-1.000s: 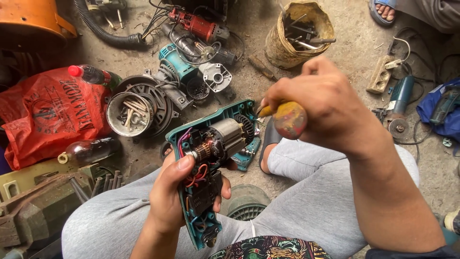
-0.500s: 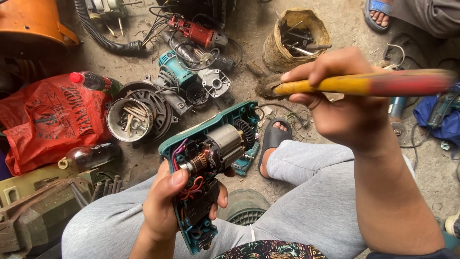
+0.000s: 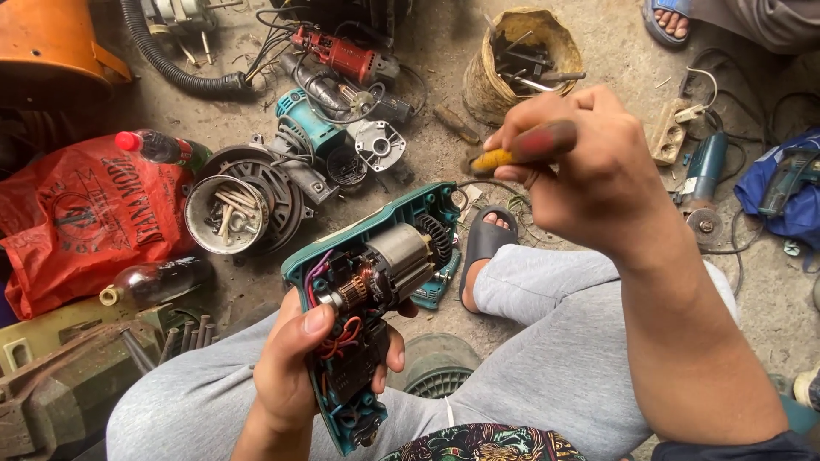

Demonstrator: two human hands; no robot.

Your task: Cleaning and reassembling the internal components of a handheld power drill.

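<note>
Left hand [image 3: 295,376] gripped the opened drill [image 3: 367,290] (motor exposed); right hand [image 3: 581,162] clenched a screwdriver [image 3: 512,152], needing its tip brought onto the drill.

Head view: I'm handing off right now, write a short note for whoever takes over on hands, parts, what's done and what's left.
Left hand: grips the handle of the opened teal power tool, thumb on the wiring; housing half off, motor armature and red and orange wires exposed.
Right hand: closed on a yellow and red screwdriver, raised above the tool, not touching it.
Nearby on the floor: tin of screws, woven basket of tools, other stripped tools.
Done: casing is open.
Left: inner work and closing up; the other cover half can't be picked out.
</note>
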